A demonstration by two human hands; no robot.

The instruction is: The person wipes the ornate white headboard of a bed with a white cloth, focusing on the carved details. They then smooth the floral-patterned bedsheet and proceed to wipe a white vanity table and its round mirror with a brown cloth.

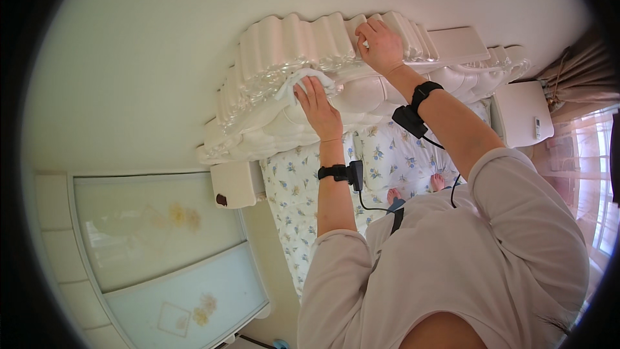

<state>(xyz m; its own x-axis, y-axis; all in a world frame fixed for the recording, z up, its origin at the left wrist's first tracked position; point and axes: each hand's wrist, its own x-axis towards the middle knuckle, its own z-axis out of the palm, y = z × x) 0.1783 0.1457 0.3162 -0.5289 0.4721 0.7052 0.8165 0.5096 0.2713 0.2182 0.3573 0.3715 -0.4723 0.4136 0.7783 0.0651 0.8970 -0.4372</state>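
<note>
A cream, carved headboard (286, 43) with a wavy top and a tufted padded front runs along the wall. My left hand (319, 106) lies with its fingers on a white cloth (295, 80), which is against the carved trim below the wavy edge. Higher and to the right, my right hand (380, 46) is at the headboard's top, fingers curled around a small white thing (365, 44), mostly hidden, that may be a cloth. Each wrist wears a black strap with a small black box and cable.
My bare feet stand on the bed (295, 194), on flowered bedding. A nightstand (235, 182) bears a dark object; the other nightstand (518, 111) bears a remote control (537, 127). A sliding-door wardrobe (160, 232) stands left, curtains (581, 72) hang right.
</note>
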